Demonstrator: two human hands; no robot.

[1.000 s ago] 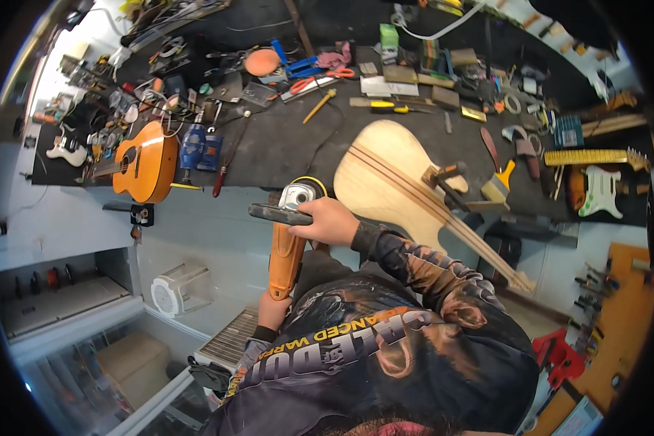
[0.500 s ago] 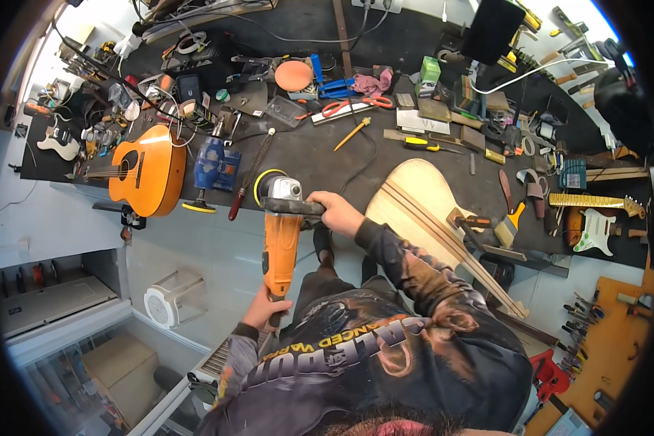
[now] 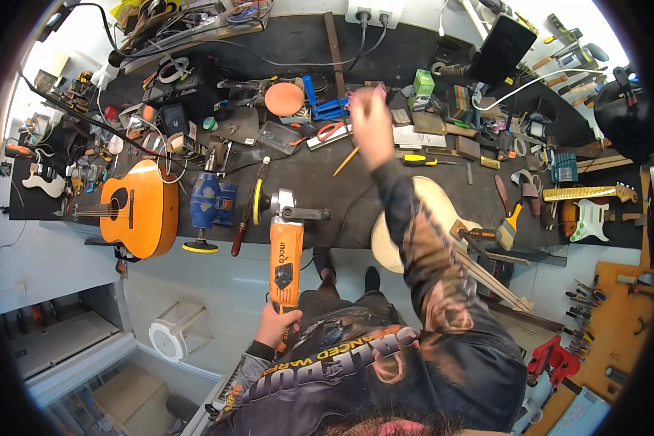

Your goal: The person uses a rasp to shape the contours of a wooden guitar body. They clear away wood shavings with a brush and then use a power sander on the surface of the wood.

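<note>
My left hand grips the lower handle of an orange angle polisher, its yellow-edged pad upright at the bench edge and its side handle bare. My right hand is raised over the back of the workbench, at a pink cloth that it partly covers; its fingers are blurred and partly hidden. Beneath that arm lies an unfinished pale wooden guitar with a long striped neck. Near the hand are red-handled scissors, blue clamps and a yellow pencil.
An orange acoustic guitar and a blue tool lie on the black bench at left; an electric guitar is at right. Cables cross the back toward a wall socket. A white stool stands below left.
My right hand has left the polisher's side handle and moved up to the back of the bench. My left hand still holds the polisher, now slightly lower in view.
</note>
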